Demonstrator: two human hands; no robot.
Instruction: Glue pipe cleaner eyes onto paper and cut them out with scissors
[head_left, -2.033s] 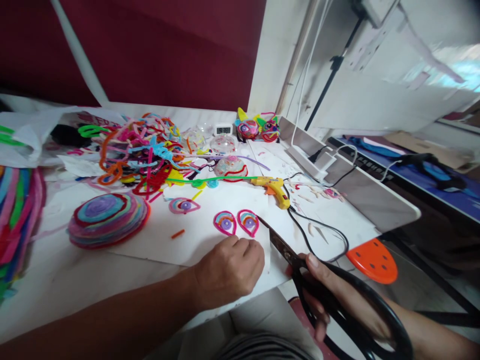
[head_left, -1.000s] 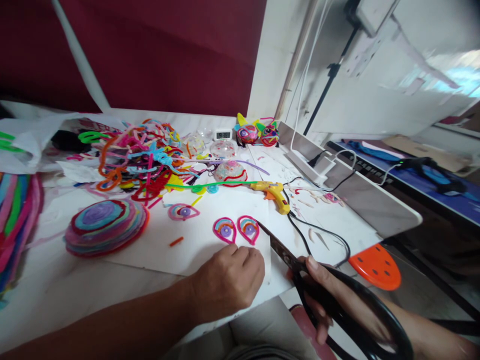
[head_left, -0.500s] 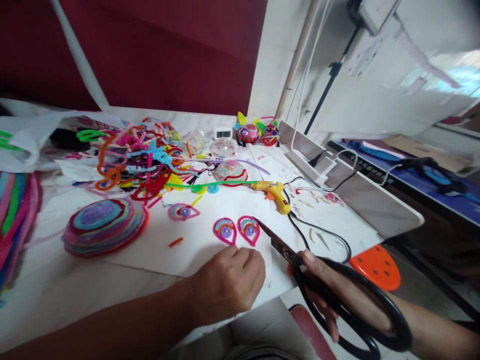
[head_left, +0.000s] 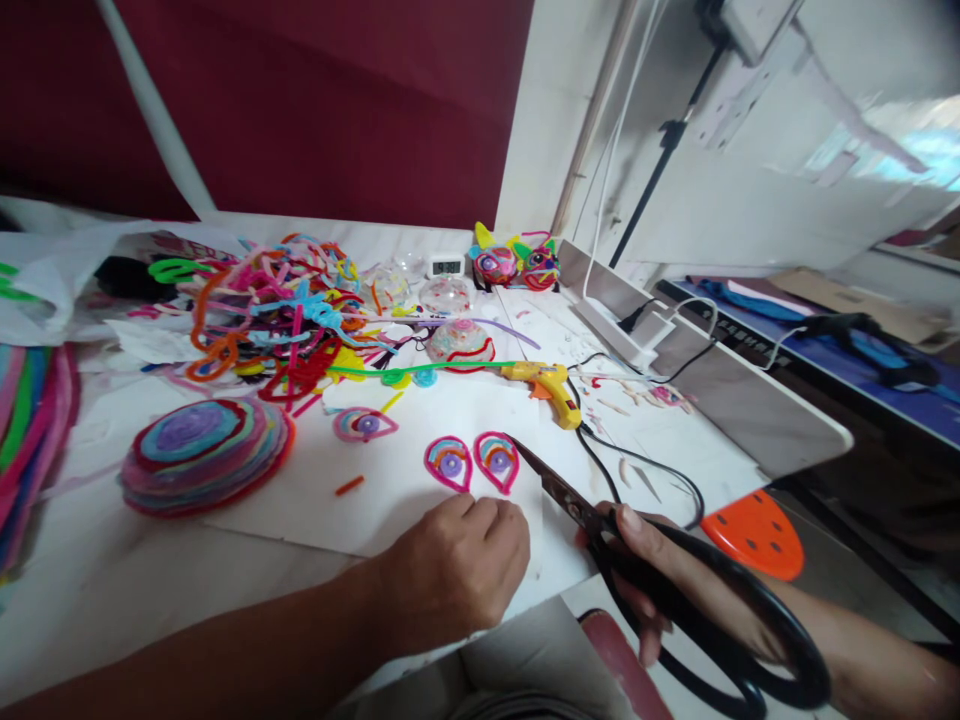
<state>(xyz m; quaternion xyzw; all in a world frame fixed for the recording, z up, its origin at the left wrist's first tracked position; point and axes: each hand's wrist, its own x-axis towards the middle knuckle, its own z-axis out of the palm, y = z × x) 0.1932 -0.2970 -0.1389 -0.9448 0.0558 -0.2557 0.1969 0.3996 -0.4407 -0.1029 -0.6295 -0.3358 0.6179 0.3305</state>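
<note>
My left hand (head_left: 457,565) rests curled, knuckles up, on the near edge of a white paper sheet (head_left: 405,480), holding it down. Just beyond its fingers lie two pink teardrop pieces (head_left: 472,462) of coiled pipe cleaner with purple centres. My right hand (head_left: 660,590) grips big black scissors (head_left: 645,575); their blades point up-left and the tip sits at the right teardrop's edge. A third eye-shaped piece (head_left: 365,424) lies farther left on the sheet.
A heap of coloured pipe cleaners (head_left: 277,305) fills the back left. A coiled disc (head_left: 202,450) lies left, a yellow glue gun (head_left: 551,385) with black cord right. Clear domes, a small clock (head_left: 447,265), two decorated balls (head_left: 514,262) and an orange stool (head_left: 757,535) stand around.
The scissor tip has crept slightly left toward the right teardrop piece. My left hand stays pressed on the paper; the view shifted a little.
</note>
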